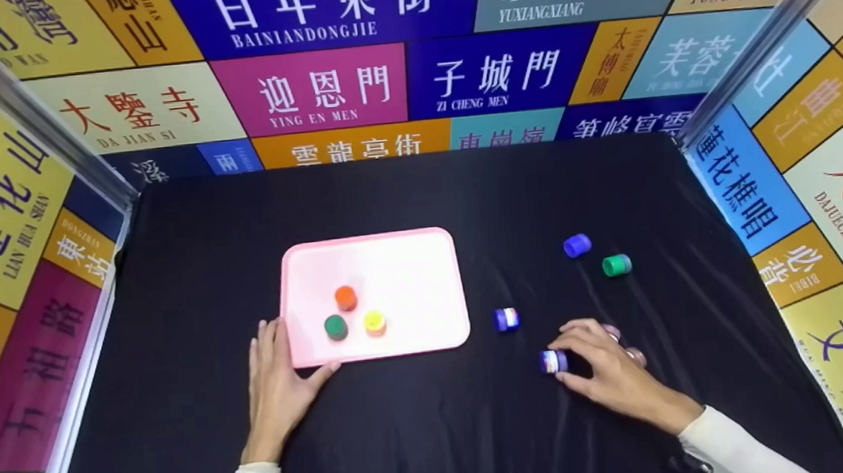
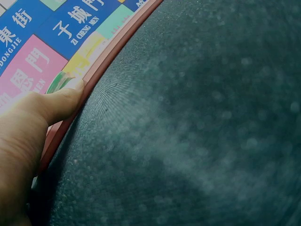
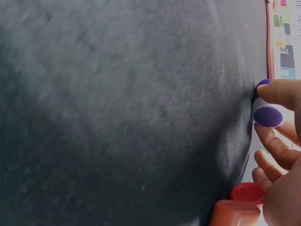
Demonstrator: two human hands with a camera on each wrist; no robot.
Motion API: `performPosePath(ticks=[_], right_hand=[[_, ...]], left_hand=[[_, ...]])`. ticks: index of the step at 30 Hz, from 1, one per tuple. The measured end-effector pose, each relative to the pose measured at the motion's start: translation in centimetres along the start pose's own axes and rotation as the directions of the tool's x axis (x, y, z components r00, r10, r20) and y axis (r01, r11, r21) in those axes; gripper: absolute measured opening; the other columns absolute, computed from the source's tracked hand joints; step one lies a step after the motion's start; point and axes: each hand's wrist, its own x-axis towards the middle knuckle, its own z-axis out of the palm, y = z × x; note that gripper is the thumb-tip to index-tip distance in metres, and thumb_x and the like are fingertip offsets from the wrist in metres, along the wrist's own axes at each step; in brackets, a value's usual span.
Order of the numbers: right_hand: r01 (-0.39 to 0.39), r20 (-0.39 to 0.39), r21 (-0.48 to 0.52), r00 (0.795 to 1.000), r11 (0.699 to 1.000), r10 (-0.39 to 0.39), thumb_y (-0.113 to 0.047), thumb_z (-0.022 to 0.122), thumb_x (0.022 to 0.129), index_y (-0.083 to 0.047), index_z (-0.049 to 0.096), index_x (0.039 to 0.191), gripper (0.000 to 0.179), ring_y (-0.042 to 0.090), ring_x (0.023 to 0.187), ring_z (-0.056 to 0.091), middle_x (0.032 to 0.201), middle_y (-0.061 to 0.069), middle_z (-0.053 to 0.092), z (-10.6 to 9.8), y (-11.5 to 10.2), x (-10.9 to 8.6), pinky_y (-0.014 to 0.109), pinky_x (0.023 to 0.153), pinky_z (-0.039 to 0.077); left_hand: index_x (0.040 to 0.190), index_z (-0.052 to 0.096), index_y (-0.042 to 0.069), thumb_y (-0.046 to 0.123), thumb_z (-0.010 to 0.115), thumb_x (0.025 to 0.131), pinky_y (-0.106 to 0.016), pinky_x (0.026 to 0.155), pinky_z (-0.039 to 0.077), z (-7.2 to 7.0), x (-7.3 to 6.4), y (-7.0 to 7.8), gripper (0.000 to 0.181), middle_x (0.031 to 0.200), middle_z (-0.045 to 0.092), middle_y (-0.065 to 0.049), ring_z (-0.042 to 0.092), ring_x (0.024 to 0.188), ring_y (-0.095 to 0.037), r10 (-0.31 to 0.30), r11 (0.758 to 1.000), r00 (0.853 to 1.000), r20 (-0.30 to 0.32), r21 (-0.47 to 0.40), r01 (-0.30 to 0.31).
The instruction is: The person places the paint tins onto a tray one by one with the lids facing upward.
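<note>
My left hand (image 1: 276, 383) lies at the near left corner of a pink-rimmed white tray (image 1: 411, 290). Its fingers extend along the left side, and the thumb (image 2: 68, 99) touches the front rim. On the tray stand small orange (image 1: 345, 297), dark green (image 1: 335, 327) and yellow (image 1: 374, 322) jars. Right of the tray, my right hand (image 1: 603, 365) pinches a small purple jar (image 1: 552, 361) with a pale label, lying on its side, between thumb and index finger. In the right wrist view the jar's purple end (image 3: 268, 117) shows between the fingers.
Another labelled purple jar (image 1: 506, 319) lies between tray and right hand. Farther back lie a violet jar (image 1: 577, 245) and a green jar (image 1: 617, 265). Reddish jars (image 3: 235, 214) sit beside the right hand, partly hidden in the head view. Black cloth (image 1: 422, 432) covers the table; printed panels surround it.
</note>
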Motion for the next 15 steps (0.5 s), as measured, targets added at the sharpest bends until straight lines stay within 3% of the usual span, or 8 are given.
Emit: performPosePath(ticks=[8, 15], right_hand=[[-0.019, -0.019, 0.033, 1.0, 0.999, 0.019, 0.003, 0.093, 0.077, -0.004, 0.078, 0.119, 0.045, 0.038, 0.122, 0.061, 0.123, 0.017, 0.074, 0.0, -0.6, 0.9, 0.016, 0.119, 0.035], [0.014, -0.053, 0.039, 0.999, 0.999, -0.011, 0.0, 0.093, 0.078, -0.002, 0.078, 0.117, 0.042, 0.034, 0.118, 0.061, 0.12, 0.014, 0.072, 0.2, -0.9, 2.1, 0.016, 0.116, 0.038]], left_hand=[[0.168, 0.033, -0.007, 0.053, 0.097, 0.079, -0.06, 0.138, 0.011, 0.0, 0.0, -0.1, 0.125, 0.17, 0.036, -0.031, 0.022, 0.165, -0.048, 0.023, 1.0, 1.0, -0.013, 0.016, -0.023], [0.169, 0.032, -0.005, 0.055, 0.096, 0.079, -0.059, 0.138, 0.011, 0.0, 0.0, 0.0, 0.125, 0.171, 0.035, -0.03, 0.02, 0.166, -0.048, 0.016, 1.0, 1.0, -0.006, 0.008, -0.016]])
